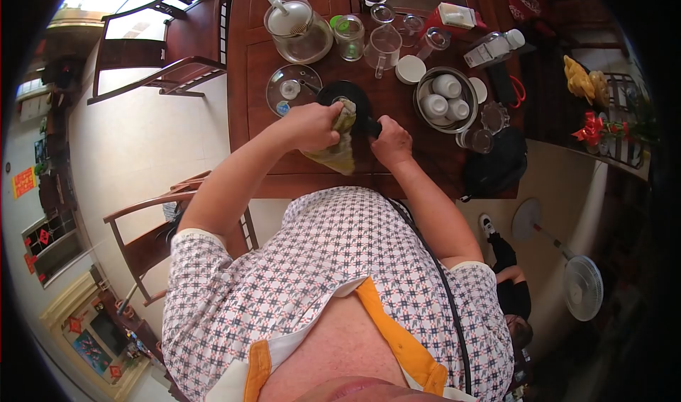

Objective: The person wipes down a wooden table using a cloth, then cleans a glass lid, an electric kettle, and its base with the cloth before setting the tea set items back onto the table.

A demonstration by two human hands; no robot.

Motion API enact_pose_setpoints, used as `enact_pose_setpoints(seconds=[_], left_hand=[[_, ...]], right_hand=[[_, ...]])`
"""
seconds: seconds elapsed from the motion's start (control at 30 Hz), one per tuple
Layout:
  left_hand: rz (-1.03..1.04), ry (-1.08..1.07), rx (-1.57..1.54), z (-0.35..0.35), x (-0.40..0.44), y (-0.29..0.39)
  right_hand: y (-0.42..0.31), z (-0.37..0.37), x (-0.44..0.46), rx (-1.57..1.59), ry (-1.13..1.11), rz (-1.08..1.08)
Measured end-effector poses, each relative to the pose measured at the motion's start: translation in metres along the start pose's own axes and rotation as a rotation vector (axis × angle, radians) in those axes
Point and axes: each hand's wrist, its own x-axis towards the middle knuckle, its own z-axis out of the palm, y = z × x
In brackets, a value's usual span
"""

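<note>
- The wooden table (245, 122) is crowded, and from where I stand the worry is collisions: one wide swing of the black pot (331, 90) could catch the glassware beyond it.
- That pot is over the near part of the table, in front of the person. The right hand (392, 143) is wrapped round its dark handle; a loose or damp grip could let it twist.
- A round glass piece (275, 84), lid or dish, I can't tell, sits just left of the pot; the spout-like end points over it, so a jerk could chip either.
- The yellow-green cloth (337, 157), bunched in the left hand (312, 125), drapes down the pot's near side; a loose tail might snag and tug.
- Among the containers, the big glass pot (284, 46) stands beyond and left of the black pot, its pale lid on; glare hides whether it holds liquid.
- The metal bowl (470, 93), right of the black pot, holds white cups (447, 85), at least three, packed close.
- The glass pitcher (384, 46), beyond and slightly right of the black pot, shows nothing I can make out inside.
- The glass jar (349, 37), straight beyond the black pot, shows something green, contents or print.
</note>
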Motion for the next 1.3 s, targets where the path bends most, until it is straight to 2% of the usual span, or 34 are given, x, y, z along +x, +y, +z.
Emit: enact_pose_setpoints(seconds=[0.13, 0.23, 0.27, 0.37, 0.47, 0.57, 0.6, 0.7, 0.73, 0.83, 0.87, 0.97, 1.0, 1.1, 1.2, 1.3], left_hand=[[0.056, -0.058, 0.518, -0.026, -0.005, 0.014], [0.278, -0.024, 0.808, -0.026, 0.010, -0.009], [0.328, 0.013, 0.845, -0.026, 0.013, -0.014], [0.340, -0.079, 0.852, -0.031, 0.021, -0.008], [0.159, -0.236, 0.503, -0.035, 0.020, 0.009], [0.017, -0.101, 0.135, -0.012, 0.013, 0.013], [0.031, 0.046, 0.041, -0.001, 0.010, 0.011], [-0.153, -0.012, -0.581, 0.009, 0.016, 0.002], [-0.187, -0.026, -0.970, 0.008, 0.009, 0.008], [-0.190, 0.185, -1.608, 0.048, 0.014, 0.007], [-0.127, 0.238, -1.447, 0.060, 0.014, 0.005], [-0.065, 0.432, -0.560, 0.069, 0.010, 0.002], [-0.135, 0.310, -0.286, 0.051, 0.004, 0.008], [-0.071, 0.206, -0.072, 0.033, -0.006, 0.006], [0.085, 0.316, -0.063, 0.037, -0.018, -0.003], [0.141, 0.232, -0.004, 0.038, -0.033, -0.005]], right_hand=[[0.002, 0.000, 0.001, -0.007, -0.008, -0.014], [0.000, -0.002, 0.000, -0.013, -0.021, 0.001], [-0.001, -0.003, -0.001, -0.013, -0.023, 0.004], [0.002, -0.001, 0.001, 0.006, -0.023, 0.002], [0.002, -0.001, 0.000, 0.025, -0.031, 0.001], [0.001, -0.003, 0.000, 0.025, -0.025, 0.002], [0.001, -0.002, -0.001, 0.021, -0.027, -0.001], [0.006, 0.003, -0.001, 0.006, 0.009, -0.032], [0.009, 0.007, 0.001, 0.008, 0.009, -0.024], [0.020, 0.019, 0.006, 0.009, 0.017, -0.028], [0.023, 0.021, 0.007, 0.005, 0.026, -0.044], [0.012, 0.008, 0.003, -0.013, 0.002, -0.046], [0.006, 0.002, 0.001, -0.018, -0.012, -0.041], [0.000, -0.003, 0.001, -0.032, -0.013, -0.026], [0.002, -0.001, 0.002, -0.008, -0.013, -0.020], [0.002, -0.001, 0.000, 0.003, -0.018, -0.008]])
